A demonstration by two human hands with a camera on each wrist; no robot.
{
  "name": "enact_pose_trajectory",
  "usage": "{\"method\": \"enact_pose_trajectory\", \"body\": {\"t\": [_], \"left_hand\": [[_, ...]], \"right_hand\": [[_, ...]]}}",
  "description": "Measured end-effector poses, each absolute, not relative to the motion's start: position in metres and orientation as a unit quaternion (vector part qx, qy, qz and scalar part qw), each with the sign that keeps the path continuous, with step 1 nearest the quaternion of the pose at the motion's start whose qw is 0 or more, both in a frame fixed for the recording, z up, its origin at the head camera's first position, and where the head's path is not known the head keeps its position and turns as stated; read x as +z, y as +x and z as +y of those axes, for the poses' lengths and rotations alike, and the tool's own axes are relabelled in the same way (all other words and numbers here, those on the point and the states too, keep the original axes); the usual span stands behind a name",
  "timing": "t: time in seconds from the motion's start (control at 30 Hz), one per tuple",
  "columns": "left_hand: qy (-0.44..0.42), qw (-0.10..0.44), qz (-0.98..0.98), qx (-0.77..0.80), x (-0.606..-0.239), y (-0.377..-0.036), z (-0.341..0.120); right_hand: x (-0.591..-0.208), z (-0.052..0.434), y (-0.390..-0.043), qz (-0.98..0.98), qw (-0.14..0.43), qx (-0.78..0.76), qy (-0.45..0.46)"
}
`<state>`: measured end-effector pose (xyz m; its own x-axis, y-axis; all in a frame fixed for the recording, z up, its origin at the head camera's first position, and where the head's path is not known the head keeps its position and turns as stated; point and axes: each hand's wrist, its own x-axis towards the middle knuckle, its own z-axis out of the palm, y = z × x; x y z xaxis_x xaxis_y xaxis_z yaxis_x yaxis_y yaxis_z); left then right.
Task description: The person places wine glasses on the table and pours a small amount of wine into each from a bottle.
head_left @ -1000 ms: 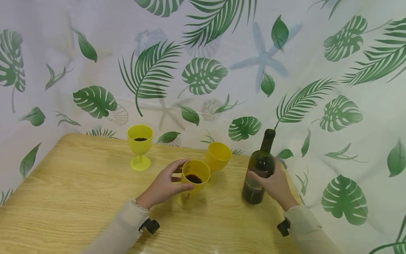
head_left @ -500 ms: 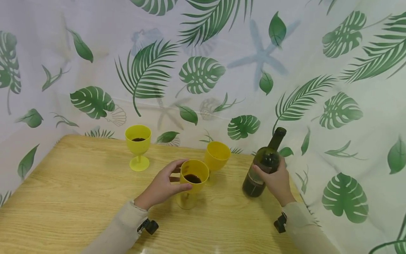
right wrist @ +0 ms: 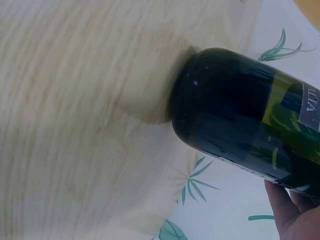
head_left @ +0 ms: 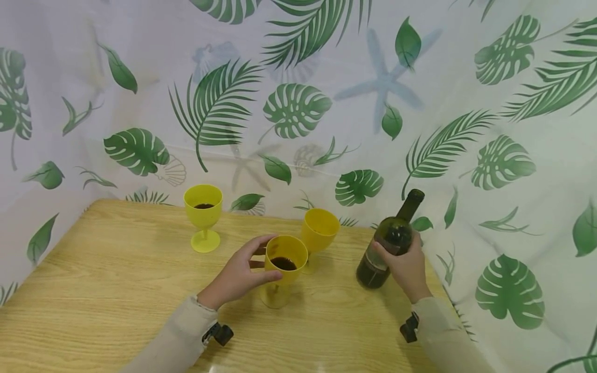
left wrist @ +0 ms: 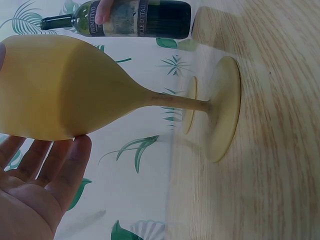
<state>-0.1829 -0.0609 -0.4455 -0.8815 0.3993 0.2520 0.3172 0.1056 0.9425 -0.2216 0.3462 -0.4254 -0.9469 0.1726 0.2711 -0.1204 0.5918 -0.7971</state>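
My left hand grips the bowl of the nearest yellow goblet, which stands on the wooden table with dark liquid inside. In the left wrist view the fingers lie against that goblet's bowl. My right hand holds a dark green wine bottle around its body. The bottle leans with its neck up and to the right, its base close over the table near the right edge. A second yellow goblet stands just behind the held one.
A third yellow goblet with dark liquid stands at the back left of the table. A leaf-print curtain closes off the back and the right side. The table's right edge runs just beside the bottle.
The bottle has gone from upright to leaning right, and my right hand has shifted a little farther back with it. My left hand and the goblets have stayed put.
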Motion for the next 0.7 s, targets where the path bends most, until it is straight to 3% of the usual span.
{"method": "enact_pose_trajectory", "body": {"t": [0.7], "left_hand": [[0.24,0.031,0.745,0.621,-0.4462,-0.1819,-0.0603]], "right_hand": [[-0.4354,0.3492,-0.2206,-0.869,0.179,0.462,-0.02]]}}
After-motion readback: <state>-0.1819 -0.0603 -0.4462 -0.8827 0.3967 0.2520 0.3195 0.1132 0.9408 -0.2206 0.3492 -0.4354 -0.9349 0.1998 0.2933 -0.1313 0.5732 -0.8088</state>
